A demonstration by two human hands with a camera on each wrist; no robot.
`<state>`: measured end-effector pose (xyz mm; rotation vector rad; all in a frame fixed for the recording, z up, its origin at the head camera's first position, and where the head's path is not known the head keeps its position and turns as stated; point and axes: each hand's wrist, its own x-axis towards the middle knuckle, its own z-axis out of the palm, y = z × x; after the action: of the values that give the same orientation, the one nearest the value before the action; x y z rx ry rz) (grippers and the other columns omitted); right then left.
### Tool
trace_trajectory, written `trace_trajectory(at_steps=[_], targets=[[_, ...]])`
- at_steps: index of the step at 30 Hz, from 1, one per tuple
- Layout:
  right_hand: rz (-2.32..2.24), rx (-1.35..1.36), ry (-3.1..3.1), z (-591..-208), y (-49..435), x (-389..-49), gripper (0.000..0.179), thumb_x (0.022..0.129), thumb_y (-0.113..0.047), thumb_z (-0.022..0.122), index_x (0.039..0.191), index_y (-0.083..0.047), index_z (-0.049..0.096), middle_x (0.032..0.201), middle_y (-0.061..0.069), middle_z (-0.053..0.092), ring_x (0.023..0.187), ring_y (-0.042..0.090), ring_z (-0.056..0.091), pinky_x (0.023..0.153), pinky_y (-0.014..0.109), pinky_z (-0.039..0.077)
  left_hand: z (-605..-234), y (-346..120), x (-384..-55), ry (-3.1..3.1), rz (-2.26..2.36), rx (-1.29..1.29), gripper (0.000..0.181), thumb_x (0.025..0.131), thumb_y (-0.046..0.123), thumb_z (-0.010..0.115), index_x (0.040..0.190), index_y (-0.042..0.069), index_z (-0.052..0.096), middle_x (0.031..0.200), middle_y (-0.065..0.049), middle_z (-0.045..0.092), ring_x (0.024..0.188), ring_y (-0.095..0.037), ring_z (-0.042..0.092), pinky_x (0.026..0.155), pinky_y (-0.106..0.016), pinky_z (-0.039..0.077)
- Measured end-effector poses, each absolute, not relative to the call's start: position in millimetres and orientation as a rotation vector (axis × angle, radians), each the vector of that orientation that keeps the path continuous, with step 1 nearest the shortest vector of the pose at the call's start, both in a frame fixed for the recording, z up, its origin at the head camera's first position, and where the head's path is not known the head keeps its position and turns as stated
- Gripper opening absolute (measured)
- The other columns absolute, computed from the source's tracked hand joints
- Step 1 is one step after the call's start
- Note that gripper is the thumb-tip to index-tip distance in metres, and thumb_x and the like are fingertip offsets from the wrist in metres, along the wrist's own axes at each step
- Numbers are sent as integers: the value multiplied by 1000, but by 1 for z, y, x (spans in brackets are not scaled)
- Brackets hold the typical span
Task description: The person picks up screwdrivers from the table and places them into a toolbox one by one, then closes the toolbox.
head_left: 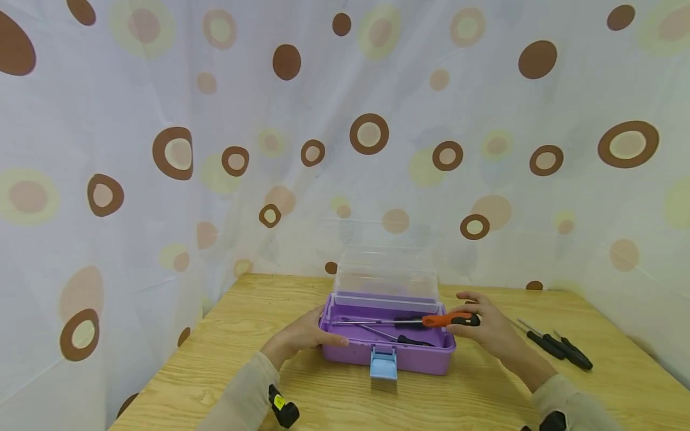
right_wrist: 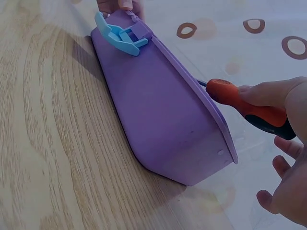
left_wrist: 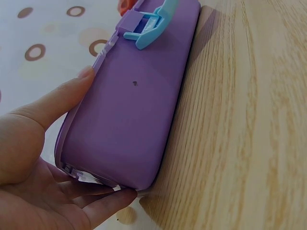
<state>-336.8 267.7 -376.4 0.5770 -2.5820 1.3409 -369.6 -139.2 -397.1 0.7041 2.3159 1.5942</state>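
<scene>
Leftward, the orange screwdriver (head_left: pixel 434 321) juts from the right hand (head_left: pixel 489 328); toolbox (head_left: pixel 353 353) alongside.

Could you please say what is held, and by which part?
Right hand: the orange screwdriver, by its handle; left hand: the box, by its left end.

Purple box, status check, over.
Left hand grips left end of purple box. Right hand holds orange screwdriver at right end. Clear lid raised, not blocking; black-handled screwdriver inside.
</scene>
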Motion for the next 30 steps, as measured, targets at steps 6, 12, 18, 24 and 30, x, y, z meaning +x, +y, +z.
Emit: trace_trajectory(at_steps=[6,12,18,24,30], targets=[[1283,619,-2569,-379,250,-340,30,90,-24,83,111,-4,75,155,22,31,138,50,32,101,67,39,-398,-139,-369,2332,1583,693,104,84,27,88,164,11,25,149,-17,52,133,-34,50,117,-55,29],[1204,649,-2563,-381,233,-342,28,87,-23,86,107,-5,77,155,26,31,139,53,27,104,75,30,-398,-139,-368,2328,1582,701,100,84,27,88,162,9,29,149,-18,52,132,-35,50,117,-54,29],[1083,649,-2549,-384,221,-346,22,82,-18,90,99,-10,78,153,27,34,137,58,27,102,77,25,-397,-138,-367,2318,1592,696,100,84,25,88,162,9,28,148,-19,51,134,-38,49,117,-54,29],[994,624,-2536,-386,213,-347,24,81,-15,90,100,-6,78,151,30,36,133,58,32,101,76,27,-395,-138,-366,2305,1599,716,102,85,24,87,164,11,24,150,-19,51,136,-39,47,118,-55,27],[975,633,-2477,-385,213,-348,22,85,-5,85,105,-6,76,147,32,38,131,60,37,101,76,29,-394,-140,-366,2318,1593,707,101,85,25,87,163,11,25,152,-19,48,136,-38,47,118,-54,29]])
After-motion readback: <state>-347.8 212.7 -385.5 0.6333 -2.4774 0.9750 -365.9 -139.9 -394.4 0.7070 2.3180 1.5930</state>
